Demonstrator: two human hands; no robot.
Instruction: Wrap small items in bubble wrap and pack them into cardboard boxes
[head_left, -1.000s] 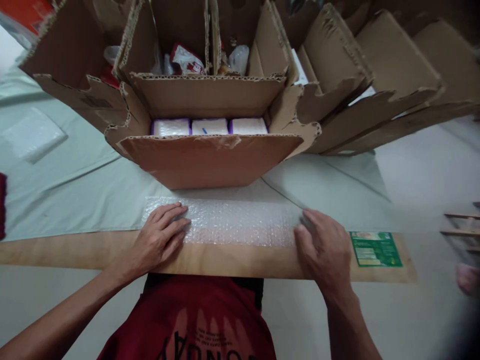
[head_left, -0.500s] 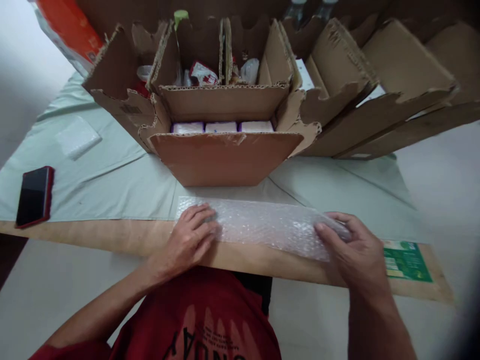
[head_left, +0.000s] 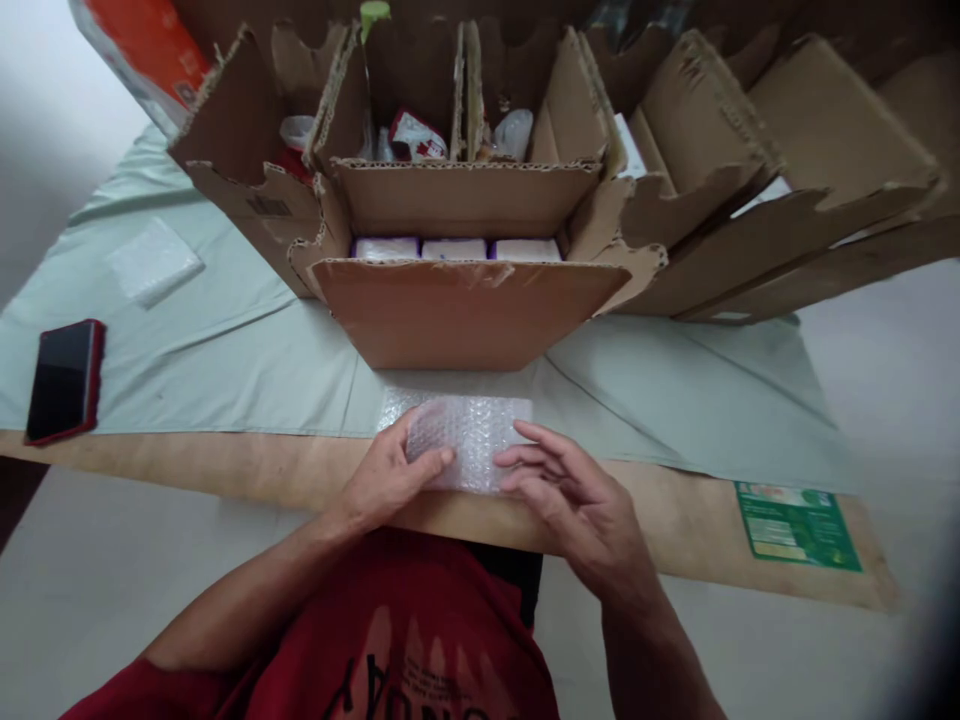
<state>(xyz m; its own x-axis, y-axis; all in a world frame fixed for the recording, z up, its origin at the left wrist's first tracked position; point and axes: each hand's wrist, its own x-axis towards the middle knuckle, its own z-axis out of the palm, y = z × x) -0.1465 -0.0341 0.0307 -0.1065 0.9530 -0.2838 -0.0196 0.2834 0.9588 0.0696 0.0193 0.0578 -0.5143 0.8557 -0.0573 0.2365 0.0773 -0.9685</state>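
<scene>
A sheet of clear bubble wrap (head_left: pixel 476 440) lies folded over on itself at the table's front edge, just before the cardboard box (head_left: pixel 465 315). My left hand (head_left: pixel 397 465) grips its left end, with the thumb on top and the fingers behind. On the other side, my right hand (head_left: pixel 566 485) has its fingers stretched out and apart, the tips at the right edge of the wrap. Whether those fingertips press on the plastic is hard to make out.
Cut-open cardboard bins (head_left: pixel 679 120) with small goods stand in a row at the back. White packs (head_left: pixel 454 249) with purple edges sit inside the front box. A phone (head_left: pixel 66 380) and another bubble wrap piece (head_left: pixel 154 262) lie left; a green printed packet (head_left: pixel 799 527) lies right.
The long strip of bubble wrap has been folded leftward into a shorter piece. My right hand moved left and opened its fingers; my left hand closed on the wrap's left end.
</scene>
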